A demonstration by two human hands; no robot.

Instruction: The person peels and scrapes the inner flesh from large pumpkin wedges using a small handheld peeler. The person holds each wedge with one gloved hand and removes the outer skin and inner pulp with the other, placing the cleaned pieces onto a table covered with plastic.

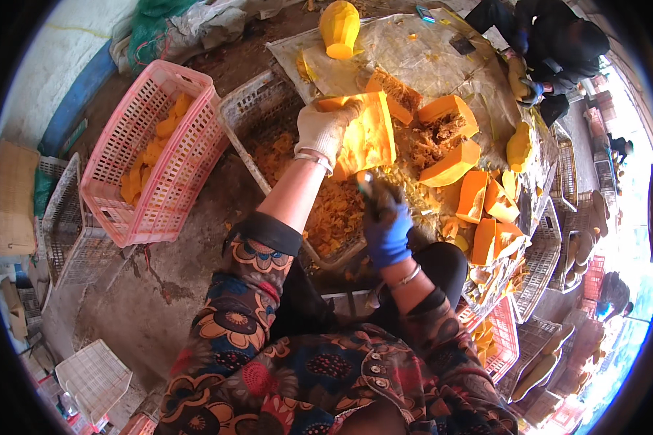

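Note:
My left hand [322, 130], in a whitish knit glove, grips a broad slab of peeled orange pumpkin [367, 133] by its upper left part. Its hollowed inner side faces up. Close below the slab is my right hand [386, 228] in a blue glove with a dark, soiled palm. Its fingers are closed around a small tool [364, 180] with a shiny end, too blurred to name. Both hands are over a dirty plastic crate [245, 157] with scraped pumpkin pulp [334, 215] in it. Pumpkin chunks with stringy pulp [440, 136] lie just beyond, on the covered work surface.
A pink crate [152, 217] with pumpkin pieces stands at left. A peeled whole pumpkin [340, 30] and several cut chunks [484, 239] rest on the sheet-covered surface [440, 65]. At upper right another person [555, 49] holds a pumpkin. Stacked crates [541, 261] line the right side.

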